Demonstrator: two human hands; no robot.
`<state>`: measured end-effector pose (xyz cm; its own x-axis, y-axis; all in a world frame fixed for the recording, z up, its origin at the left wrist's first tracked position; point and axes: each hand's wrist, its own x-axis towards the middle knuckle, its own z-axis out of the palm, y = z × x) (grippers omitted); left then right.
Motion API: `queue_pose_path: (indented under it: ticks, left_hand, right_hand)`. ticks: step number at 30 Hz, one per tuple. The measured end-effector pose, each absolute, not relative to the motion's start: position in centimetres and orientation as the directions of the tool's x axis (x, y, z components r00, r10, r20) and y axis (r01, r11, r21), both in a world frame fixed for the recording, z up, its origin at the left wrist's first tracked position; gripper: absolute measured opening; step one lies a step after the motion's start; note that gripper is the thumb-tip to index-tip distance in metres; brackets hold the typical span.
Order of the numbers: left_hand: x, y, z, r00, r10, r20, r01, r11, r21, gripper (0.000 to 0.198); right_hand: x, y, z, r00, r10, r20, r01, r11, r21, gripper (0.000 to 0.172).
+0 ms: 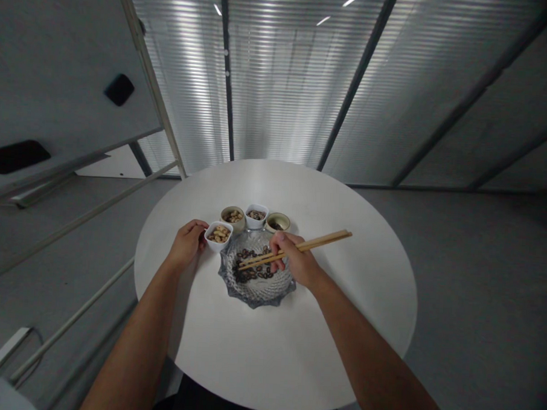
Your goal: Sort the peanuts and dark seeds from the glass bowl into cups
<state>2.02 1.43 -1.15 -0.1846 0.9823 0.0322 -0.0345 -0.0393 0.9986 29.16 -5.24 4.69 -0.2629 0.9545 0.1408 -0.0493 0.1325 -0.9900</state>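
The right hand [297,261] holds a pair of wooden chopsticks [301,248] over a textured glass dish [255,301] near the middle of the round white tabletop [340,347]. Its fingers [277,245] are curled and pressed together around the chopsticks' upper half, pinching the pair, with the thumb on top. The chopsticks' long axis runs from the upper ends, out past the hand toward the tabletop's right side, down to the tips at the left of the dish, slanting slightly toward the person. The two sticks lie close together and converge at the tips.

The tips reach the left edge of a loose scatter of dark beans [252,272] in the dish. Whether they grip a bean cannot be told from this view. The scatter lies ahead of the right hand's fingers and to their left, along the line of the chopsticks.

The left hand [188,245] is on the dish's far left, its fingers [195,227] curved around the wall of a small square white bowl [218,246] of pale peanuts [218,234]. This bowl sits just beyond the dish's rim, and the chopstick tips are nearer to it than the right hand is. Behind it stand a round beige bowl [233,219] of nuts, a square white bowl [256,216] of mixed pieces and a round olive-rimmed bowl [278,222] holding something dark.
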Motion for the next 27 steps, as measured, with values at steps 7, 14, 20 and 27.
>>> queue_pose_path:
  ticks: [7,14,20,27]
  left_hand:
    - [2.3,1.4,-0.9,-0.197,0.98,0.017,-0.02,-0.022,1.0,0.014]
    - [2.5,1.6,-1.2,-0.192,0.981,0.02,0.005,-0.02,1.0,0.015]
    - [2.4,1.8,-1.6,-0.195,0.98,0.031,-0.027,-0.037,0.999,0.015]
    - [2.6,1.6,-1.2,-0.198,0.98,0.01,-0.023,-0.015,1.0,0.014]
  right_hand:
    - [29.1,-5.4,4.6,-0.32,0.934,0.156,-0.037,0.153,-0.988,0.058]
    - [29.3,-5.1,3.5,-0.353,0.924,0.145,0.022,0.163,-0.986,0.056]
    - [29.1,-5.0,3.4,-0.321,0.937,0.139,0.035,0.158,-0.987,0.06]
    - [29.0,-5.1,3.4,-0.325,0.935,0.144,0.006,0.154,-0.988,0.056]
